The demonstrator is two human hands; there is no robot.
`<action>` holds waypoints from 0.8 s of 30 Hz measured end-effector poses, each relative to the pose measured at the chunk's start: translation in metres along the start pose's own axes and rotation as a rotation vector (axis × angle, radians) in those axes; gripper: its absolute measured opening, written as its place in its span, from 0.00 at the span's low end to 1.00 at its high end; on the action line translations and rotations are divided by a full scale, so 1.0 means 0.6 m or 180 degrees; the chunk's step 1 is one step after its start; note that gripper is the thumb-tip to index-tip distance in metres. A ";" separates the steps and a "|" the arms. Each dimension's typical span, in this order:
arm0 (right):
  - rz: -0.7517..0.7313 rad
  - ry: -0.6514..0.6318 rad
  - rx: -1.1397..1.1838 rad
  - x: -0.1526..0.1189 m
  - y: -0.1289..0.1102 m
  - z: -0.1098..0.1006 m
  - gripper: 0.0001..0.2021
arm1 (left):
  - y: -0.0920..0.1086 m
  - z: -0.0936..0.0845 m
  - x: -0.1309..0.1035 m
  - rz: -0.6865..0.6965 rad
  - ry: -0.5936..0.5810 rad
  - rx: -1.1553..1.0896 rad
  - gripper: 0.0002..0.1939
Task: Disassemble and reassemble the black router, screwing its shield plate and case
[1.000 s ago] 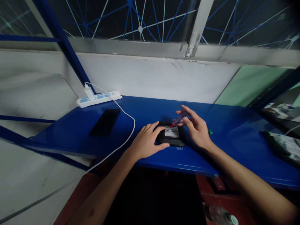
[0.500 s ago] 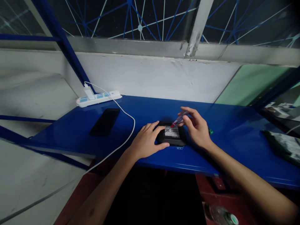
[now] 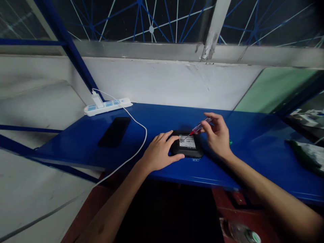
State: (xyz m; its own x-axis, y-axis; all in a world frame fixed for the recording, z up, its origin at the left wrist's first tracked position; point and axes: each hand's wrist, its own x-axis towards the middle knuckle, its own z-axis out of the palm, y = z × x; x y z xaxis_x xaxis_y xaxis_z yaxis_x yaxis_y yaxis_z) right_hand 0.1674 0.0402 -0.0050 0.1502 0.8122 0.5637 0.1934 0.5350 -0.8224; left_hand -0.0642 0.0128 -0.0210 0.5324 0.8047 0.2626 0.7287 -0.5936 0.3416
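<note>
A small black device (image 3: 191, 153) with a white printed label (image 3: 187, 141) lies on the blue table (image 3: 164, 116). My left hand (image 3: 159, 150) is wrapped round the device's left side, the thumb at its near edge and the forefinger by the label's corner. In my right hand (image 3: 218, 135) is a screwdriver (image 3: 199, 127) with a clear handle and a red collar, held between thumb and fingers. Its thin shaft slants down to the left, with the tip at the label's left part. Whether the tip touches the label I cannot tell.
A black phone (image 3: 114, 132) lies to the left. Behind it stands a white power strip (image 3: 108, 106) with a plugged charger, whose white cable (image 3: 145, 135) crosses the table. At the right are a small green object (image 3: 230, 142) and a dark-green packet (image 3: 307, 155). A bottle (image 3: 239, 232) is below.
My right hand has moved up and to the right with the screwdriver, which now slants flatter and shows more of its shaft. My left hand has stayed on the device.
</note>
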 end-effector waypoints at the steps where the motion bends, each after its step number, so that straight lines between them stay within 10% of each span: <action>1: 0.0019 0.0089 0.0021 0.005 0.002 -0.002 0.13 | 0.001 -0.001 0.000 -0.0010 -0.0013 -0.0027 0.31; 24: -0.0266 0.0392 -0.0684 0.042 0.029 -0.048 0.16 | -0.002 -0.003 0.000 -0.0027 -0.0048 0.0001 0.31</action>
State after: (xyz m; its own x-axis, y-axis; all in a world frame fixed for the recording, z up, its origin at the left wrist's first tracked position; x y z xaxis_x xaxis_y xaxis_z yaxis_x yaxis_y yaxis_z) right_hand 0.2027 0.0632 -0.0030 0.2396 0.7258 0.6449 0.4098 0.5266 -0.7449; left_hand -0.0656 0.0137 -0.0198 0.5326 0.8098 0.2459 0.7334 -0.5867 0.3433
